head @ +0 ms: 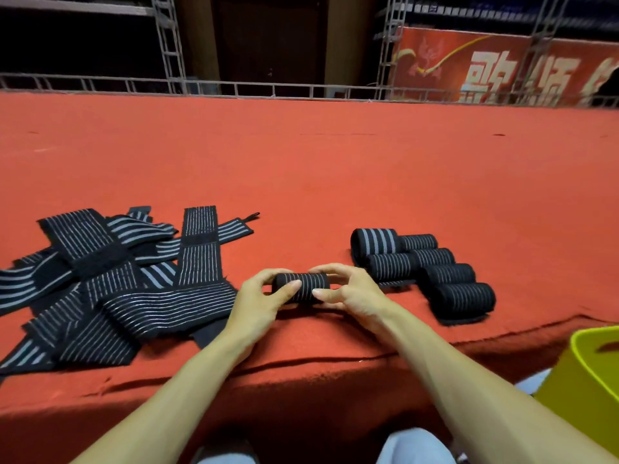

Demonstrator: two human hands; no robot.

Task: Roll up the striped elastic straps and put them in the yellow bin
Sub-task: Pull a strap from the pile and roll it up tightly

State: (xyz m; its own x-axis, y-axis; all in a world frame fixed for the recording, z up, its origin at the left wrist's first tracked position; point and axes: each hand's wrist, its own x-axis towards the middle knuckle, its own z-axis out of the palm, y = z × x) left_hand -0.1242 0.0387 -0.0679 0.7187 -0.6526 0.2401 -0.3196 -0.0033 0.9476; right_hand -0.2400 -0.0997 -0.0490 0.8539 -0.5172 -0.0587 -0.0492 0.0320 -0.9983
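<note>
Nearest, at lower right below the table edge, stands the yellow bin (582, 373); no strap is visible in the part shown. Above it, the left hand (258, 299) and right hand (351, 289) hold one rolled strap (301, 286) between them, fingers curled round its ends, just above the red cloth (335, 162). Unrolled striped straps (110, 283) lie heaped at left. Six finished rolls (435, 269) sit clustered at right. Beyond: a metal railing (234, 87) and a red banner (502, 68).
</note>
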